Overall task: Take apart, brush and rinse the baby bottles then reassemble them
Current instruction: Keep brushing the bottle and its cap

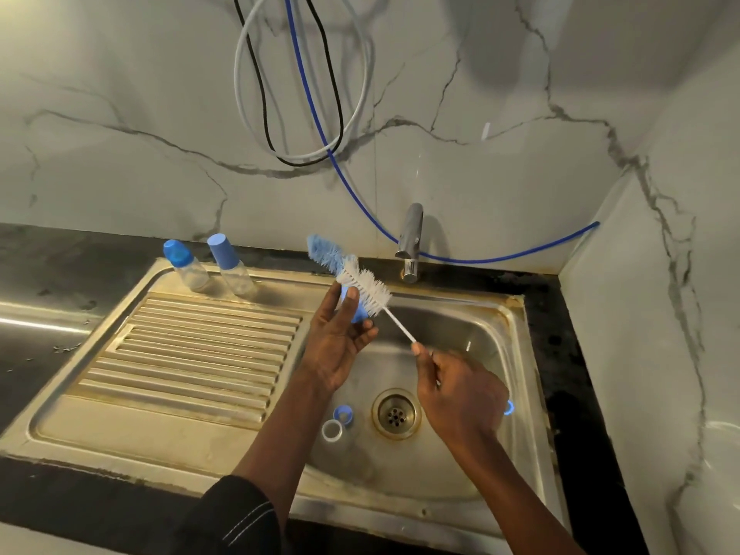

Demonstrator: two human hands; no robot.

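My left hand (340,338) holds a blue bottle part (357,313) over the sink basin (492,346), thumb and fingers curled around it. My right hand (456,390) grips the thin white handle of a bottle brush (370,291); its white bristles lie against the blue part and its blue tip points up and left. Two capped baby bottles (188,266) (231,264) stand at the back of the drainboard (192,350). A blue ring (343,414) and a white ring (332,430) lie in the basin left of the drain (395,413). Another blue piece (508,407) peeks out behind my right hand.
A chrome tap (410,242) stands behind the basin. A blue hose (500,256) runs along the marble wall, and cable loops (304,114) hang above. Dark countertop (60,254) surrounds the steel sink; a wall corner closes in on the right.
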